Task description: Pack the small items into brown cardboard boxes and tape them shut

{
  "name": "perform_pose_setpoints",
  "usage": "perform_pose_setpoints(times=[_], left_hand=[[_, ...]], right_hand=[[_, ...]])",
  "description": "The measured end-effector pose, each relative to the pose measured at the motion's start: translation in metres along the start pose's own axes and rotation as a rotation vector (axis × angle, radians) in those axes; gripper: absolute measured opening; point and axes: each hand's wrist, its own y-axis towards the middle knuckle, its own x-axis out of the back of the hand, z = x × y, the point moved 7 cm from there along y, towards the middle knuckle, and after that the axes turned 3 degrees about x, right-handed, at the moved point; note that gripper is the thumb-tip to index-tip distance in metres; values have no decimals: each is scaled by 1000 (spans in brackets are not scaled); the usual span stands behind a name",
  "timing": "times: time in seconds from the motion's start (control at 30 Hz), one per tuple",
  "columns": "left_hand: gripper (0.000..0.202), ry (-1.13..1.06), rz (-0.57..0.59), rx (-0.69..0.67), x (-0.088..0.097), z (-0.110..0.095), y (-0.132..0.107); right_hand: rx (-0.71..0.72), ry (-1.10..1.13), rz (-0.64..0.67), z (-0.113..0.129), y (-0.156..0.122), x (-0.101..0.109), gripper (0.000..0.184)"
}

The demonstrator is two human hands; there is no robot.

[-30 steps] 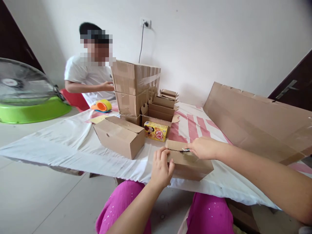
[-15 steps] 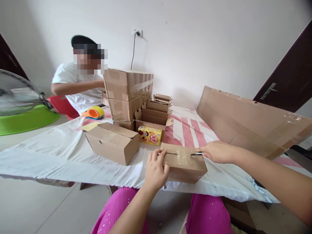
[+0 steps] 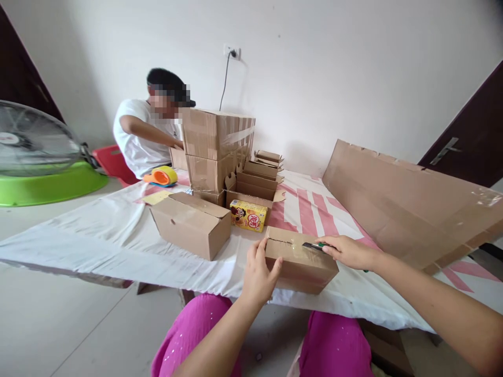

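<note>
A small taped cardboard box (image 3: 301,261) lies at the near edge of the table. My left hand (image 3: 259,275) grips its left end, fingers curled over the top edge. My right hand (image 3: 348,252) holds a utility knife (image 3: 313,245) with a green handle, its blade resting on the taped seam on top of the box, near the right end. A cut line runs along the seam to the left of the blade.
A closed brown box (image 3: 191,224) and a yellow printed carton (image 3: 249,215) stand behind. Stacked large boxes (image 3: 214,149), open small boxes (image 3: 257,179), an orange tape dispenser (image 3: 161,176), a big cardboard sheet (image 3: 408,201) at right. Another person in a white shirt (image 3: 137,137) sits at far left; a fan (image 3: 35,144) beside.
My right hand drew the knife rightward along the box's taped seam, from the middle to its right end. My left hand stayed on the left end. The camera view shifted slightly.
</note>
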Motion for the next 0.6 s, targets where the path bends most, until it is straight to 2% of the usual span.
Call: perform_pose_setpoints(times=[0.07,0.17,0.27,0.37,0.47,0.6], left_hand=[[50,-49,16,9,0,2,2],[37,-133,28,-41,1,0,3],[25,-166,-4,-118,4,-7,2],[41,-165,-13,-135,6,-8,1],[54,-170,8,-89,5,-4,3],[59,-145,28,-132,8,-4,6]], right_hand=[[-45,20,16,-4,1,-8,44],[-150,-12,24,-8,1,-17,66],[-215,-70,-17,-8,2,-18,68],[-231,-93,-28,-8,6,-18,73],[-237,-122,-43,-6,6,-17,72],[-225,-229,-178,5,-7,-20,61]])
